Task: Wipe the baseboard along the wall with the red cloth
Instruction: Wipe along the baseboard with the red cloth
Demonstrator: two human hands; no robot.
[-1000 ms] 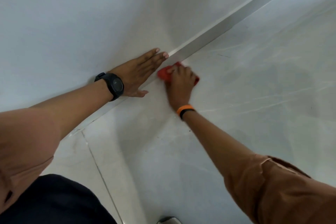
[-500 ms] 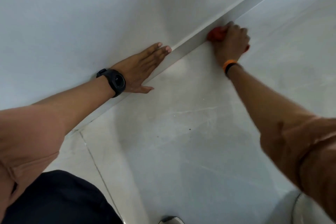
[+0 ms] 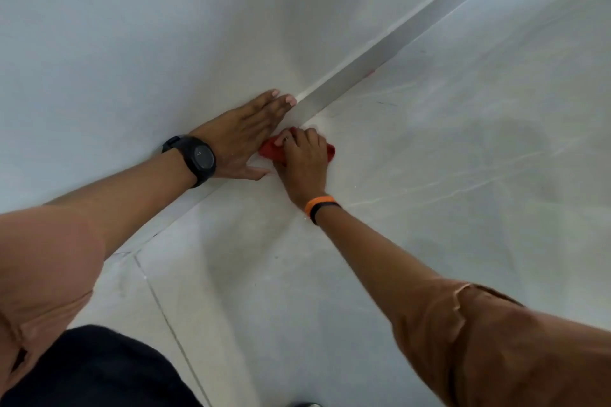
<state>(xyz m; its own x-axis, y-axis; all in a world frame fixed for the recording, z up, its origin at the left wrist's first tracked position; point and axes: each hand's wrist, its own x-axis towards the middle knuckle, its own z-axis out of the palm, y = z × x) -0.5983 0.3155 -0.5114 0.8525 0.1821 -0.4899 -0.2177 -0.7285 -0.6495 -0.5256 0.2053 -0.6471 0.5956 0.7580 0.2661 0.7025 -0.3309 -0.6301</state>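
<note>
A grey baseboard [image 3: 380,56] runs diagonally along the foot of the white wall [image 3: 132,43], from lower left to upper right. My right hand [image 3: 304,158], with an orange wristband, is shut on the bunched red cloth [image 3: 272,150] and presses it against the baseboard. Only the cloth's two ends show beside my fingers. My left hand [image 3: 241,139], with a black watch on the wrist, lies flat and open against the wall just above the cloth, fingers pointing along the baseboard.
Pale marbled floor tiles [image 3: 429,192] spread to the right and toward me, with a grout line [image 3: 165,317] at lower left. My dark trouser leg [image 3: 92,370] fills the bottom left corner.
My right hand slid the red cloth out along the baseboard to the upper right, then back down it to just beside my left hand. My left hand stayed flat on the wall.
</note>
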